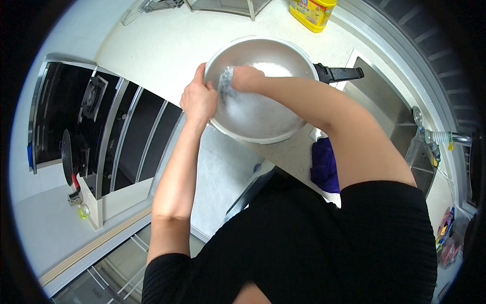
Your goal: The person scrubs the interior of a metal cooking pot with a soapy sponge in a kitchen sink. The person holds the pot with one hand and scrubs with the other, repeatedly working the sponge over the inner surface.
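Note:
A large metal pot (262, 117) with a long black handle (341, 73) is tilted at the counter's edge, its inside facing me. My left hand (199, 97) grips the left side of its rim, thumb near the inner wall. Inside the pot, my right hand (246, 79) is closed on a silvery, crumpled scrubbing pad (227, 81) against the left inner wall. Blur and the fingers hide part of this pad, so its exact material is unclear. Whitish wet streaks or suds show on the pot's inner surface.
A steel sink (379, 91) with a faucet (436, 136) lies to the right. A purple cloth (324, 165) rests on the counter below the pot. Farther back stands a yellow container (313, 13). At left are a gas cooktop (93, 97) and a red-handled pan (67, 155).

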A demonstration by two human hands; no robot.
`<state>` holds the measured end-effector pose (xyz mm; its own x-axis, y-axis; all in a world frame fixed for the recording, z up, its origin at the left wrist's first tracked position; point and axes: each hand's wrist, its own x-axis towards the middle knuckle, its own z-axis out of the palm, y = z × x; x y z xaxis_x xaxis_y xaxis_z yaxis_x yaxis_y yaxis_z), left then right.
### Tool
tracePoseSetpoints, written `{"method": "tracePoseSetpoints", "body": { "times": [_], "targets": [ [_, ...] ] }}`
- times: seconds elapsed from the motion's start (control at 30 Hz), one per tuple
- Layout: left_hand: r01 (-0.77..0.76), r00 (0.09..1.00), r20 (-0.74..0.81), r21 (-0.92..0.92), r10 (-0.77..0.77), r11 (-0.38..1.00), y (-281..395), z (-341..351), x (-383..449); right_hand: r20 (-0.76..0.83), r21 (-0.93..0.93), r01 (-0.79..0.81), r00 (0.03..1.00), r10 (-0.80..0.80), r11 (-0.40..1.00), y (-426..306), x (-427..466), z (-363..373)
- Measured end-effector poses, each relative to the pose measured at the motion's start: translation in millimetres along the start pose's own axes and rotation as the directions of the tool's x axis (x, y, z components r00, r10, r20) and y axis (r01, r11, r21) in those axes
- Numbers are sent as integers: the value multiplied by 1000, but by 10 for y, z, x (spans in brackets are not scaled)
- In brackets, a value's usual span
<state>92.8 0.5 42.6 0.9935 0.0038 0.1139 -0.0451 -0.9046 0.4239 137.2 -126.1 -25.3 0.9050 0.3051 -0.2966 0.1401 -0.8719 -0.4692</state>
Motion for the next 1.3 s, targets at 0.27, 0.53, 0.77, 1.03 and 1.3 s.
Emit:
{"method": "tracePoseSetpoints", "body": {
  "times": [0.27,0.53,0.77,1.03,1.3],
  "targets": [
    [15,1000,-19,-11,-15,1000,-10,0,5,191,-313,417,908,-373,853,-297,-476,139],
    [27,1000,8,-21,-26,999,6,-17,-20,-54,205,-257,961,273,945,26,118,-48],
    [54,999,-4,1,-54,999,31,-9,-9,306,445,-464,882,357,766,55,-90,-388],
    [87,996,13,-19,-87,996,14,-34,-14,-138,-439,380,867,-479,814,-138,-656,-135],
    [71,997,4,-20,-71,997,24,-14,-14,-112,-159,74,989,-92,984,179,-162,11]
  ]
}}
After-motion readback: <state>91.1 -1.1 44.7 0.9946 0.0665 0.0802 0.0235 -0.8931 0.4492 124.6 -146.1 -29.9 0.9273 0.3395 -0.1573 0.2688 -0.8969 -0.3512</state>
